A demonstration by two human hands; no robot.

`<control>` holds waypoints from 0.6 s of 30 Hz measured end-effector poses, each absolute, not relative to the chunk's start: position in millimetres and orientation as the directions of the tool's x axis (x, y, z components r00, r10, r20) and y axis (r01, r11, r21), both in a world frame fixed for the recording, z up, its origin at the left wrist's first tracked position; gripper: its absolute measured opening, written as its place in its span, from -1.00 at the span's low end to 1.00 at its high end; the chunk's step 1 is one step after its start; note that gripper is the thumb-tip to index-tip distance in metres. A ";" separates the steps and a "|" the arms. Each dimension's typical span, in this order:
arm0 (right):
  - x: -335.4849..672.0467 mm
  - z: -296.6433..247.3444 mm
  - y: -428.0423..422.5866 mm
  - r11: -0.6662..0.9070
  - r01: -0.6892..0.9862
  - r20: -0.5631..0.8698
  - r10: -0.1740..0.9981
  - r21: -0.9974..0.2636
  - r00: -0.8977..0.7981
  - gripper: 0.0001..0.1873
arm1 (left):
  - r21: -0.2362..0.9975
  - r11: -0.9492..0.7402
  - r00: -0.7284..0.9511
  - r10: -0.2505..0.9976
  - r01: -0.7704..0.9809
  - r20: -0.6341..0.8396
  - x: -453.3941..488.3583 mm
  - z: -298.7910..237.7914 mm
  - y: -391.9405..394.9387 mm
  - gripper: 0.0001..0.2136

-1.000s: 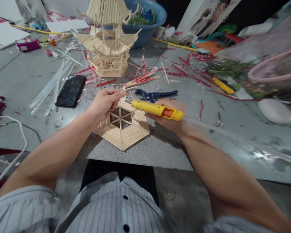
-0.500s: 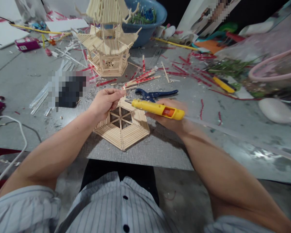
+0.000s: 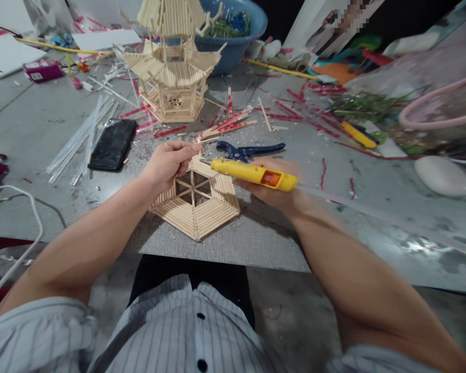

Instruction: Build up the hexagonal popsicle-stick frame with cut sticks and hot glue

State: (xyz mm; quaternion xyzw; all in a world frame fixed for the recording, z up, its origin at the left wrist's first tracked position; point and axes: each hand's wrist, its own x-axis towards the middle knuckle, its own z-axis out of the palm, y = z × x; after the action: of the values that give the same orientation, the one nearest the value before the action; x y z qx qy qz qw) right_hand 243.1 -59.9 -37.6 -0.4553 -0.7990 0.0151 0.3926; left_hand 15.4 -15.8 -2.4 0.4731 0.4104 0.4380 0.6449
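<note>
A flat hexagonal panel (image 3: 196,220) of pale wooden sticks lies on the table (image 3: 272,243), close to the edge by the person's lap. Its sticks run side by side in bands parallel to the outer edges, so that each side forms a ribbed, sloping-looking section, and the seams meet at the corners; one corner points toward the person. In its middle is an open hexagon crossed by thin spokes that meet at a hub, the dark tabletop showing through. The left hand (image 3: 165,163) is over the panel's far left part and hides it, its thumb and forefinger pressed together at the tips; a pale bit shows there, but whether they grip a stick is hard to make out. The right hand (image 3: 277,199), to the right of the panel, has its fingers wrapped around a yellow glue gun (image 3: 238,171), whose metal nozzle points to the panel's far corner. That hand is blurred at its far side, and most of its grip is covered by the gun. Behind the panel lies a blue cutter (image 3: 252,151); farther behind stands a tiered stick pagoda (image 3: 174,77), its top cut off by the frame. A dark phone (image 3: 112,145) lies beyond the panel to its left.
</note>
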 end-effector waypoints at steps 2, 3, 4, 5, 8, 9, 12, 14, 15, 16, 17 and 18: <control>242.6 -36.7 -60.1 0.571 0.716 0.601 0.754 -0.402 -0.264 -0.59 | 0.969 0.167 0.282 0.953 -0.179 -0.112 15.6 -2.2 -15.8 -0.85; 242.3 -35.9 -60.2 0.560 0.718 0.590 0.765 -0.413 -0.258 -0.58 | 0.969 0.167 0.283 0.953 -0.180 -0.111 15.7 -2.1 -15.8 -0.85; 242.2 -35.2 -60.4 0.548 0.722 0.577 0.776 -0.421 -0.253 -0.57 | 0.970 0.166 0.283 0.953 -0.179 -0.111 15.8 -2.0 -15.8 -0.85; 242.1 -34.5 -60.5 0.541 0.725 0.571 0.782 -0.425 -0.249 -0.56 | 0.970 0.167 0.282 0.953 -0.178 -0.112 15.9 -2.0 -15.8 -0.85; 242.8 -33.5 -60.7 0.543 0.730 0.582 0.775 -0.415 -0.245 -0.56 | 0.970 0.171 0.283 0.952 -0.171 -0.118 16.1 -2.0 -15.8 -0.85; 243.1 -33.7 -60.7 0.547 0.731 0.589 0.770 -0.408 -0.247 -0.56 | 0.970 0.173 0.284 0.951 -0.168 -0.121 16.0 -2.1 -15.8 -0.86; 243.9 -35.0 -60.4 0.546 0.740 0.591 0.766 -0.393 -0.252 -0.56 | 0.971 0.173 0.287 0.950 -0.167 -0.120 15.5 -2.6 -15.6 -0.87; 243.9 -35.8 -60.2 0.540 0.745 0.591 0.768 -0.391 -0.246 -0.54 | 0.970 0.168 0.290 0.950 -0.173 -0.113 15.2 -2.9 -15.3 -0.87; 243.8 -36.1 -60.1 0.535 0.748 0.588 0.771 -0.392 -0.243 -0.54 | 0.970 0.166 0.292 0.950 -0.175 -0.110 15.0 -3.0 -15.2 -0.87; 243.6 -36.3 -60.0 0.529 0.751 0.584 0.776 -0.396 -0.238 -0.53 | 0.971 0.164 0.294 0.950 -0.174 -0.108 14.9 -3.1 -15.1 -0.86; 243.4 -36.3 -60.0 0.529 0.748 0.585 0.776 -0.401 -0.235 -0.53 | 0.972 0.163 0.293 0.950 -0.170 -0.109 14.9 -3.1 -15.1 -0.86; 243.2 -36.1 -60.1 0.532 0.742 0.588 0.774 -0.407 -0.233 -0.53 | 0.973 0.164 0.292 0.950 -0.162 -0.111 14.9 -3.1 -15.2 -0.86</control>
State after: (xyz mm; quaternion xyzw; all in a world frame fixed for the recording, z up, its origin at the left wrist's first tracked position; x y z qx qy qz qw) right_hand 243.2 -60.1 -36.1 -0.4832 -0.7848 0.0206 0.3876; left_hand 14.9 -15.2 -3.1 0.4813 0.4094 0.4319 0.6436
